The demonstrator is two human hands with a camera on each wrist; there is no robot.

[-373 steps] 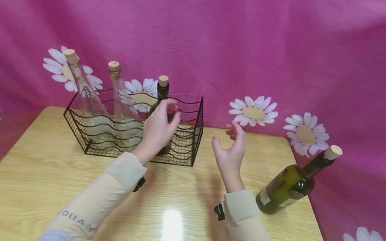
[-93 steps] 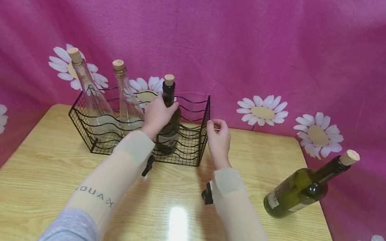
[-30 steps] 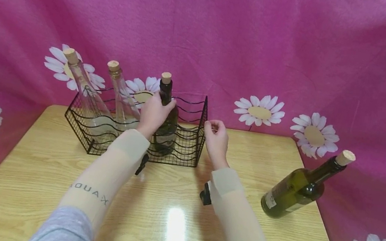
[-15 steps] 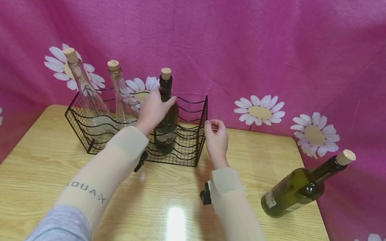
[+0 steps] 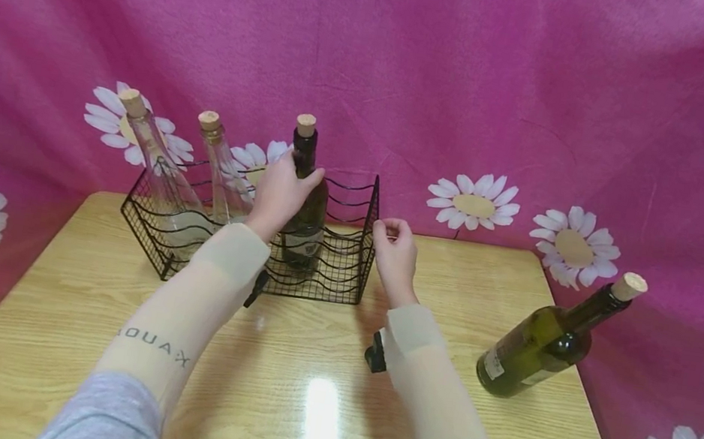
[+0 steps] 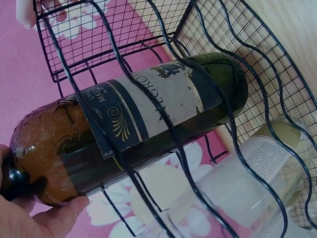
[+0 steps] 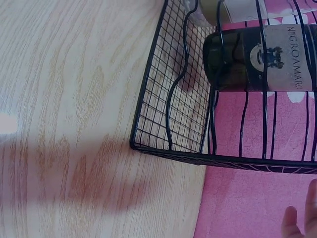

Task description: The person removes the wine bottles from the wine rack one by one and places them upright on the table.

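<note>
My left hand [image 5: 281, 194] grips the neck and shoulder of a dark green corked wine bottle [image 5: 305, 224]. The bottle stands nearly upright inside a black wire bottle rack [image 5: 335, 289], its base still within the rack. In the left wrist view, the bottle's label [image 6: 153, 96] shows through the wavy wires, with my left thumb against the glass shoulder. At the rack's right end, my right hand [image 5: 396, 256] pinches the upright edge of the side panel. Part of that hand shows at the corner of the right wrist view; its grip is outside that view.
Two clear corked bottles, the left one [image 5: 169, 184] and the middle one [image 5: 222, 173], lean in the rack. Another green corked wine bottle [image 5: 534, 345] stands at the right on the wooden table [image 5: 272, 390]. Pink flowered cloth [image 5: 375, 64] hangs behind.
Over the last second my left hand has lifted the wine bottle a little. Earlier, both hands were open; the left has since gripped the bottle and the right moved left to the rack's edge.
</note>
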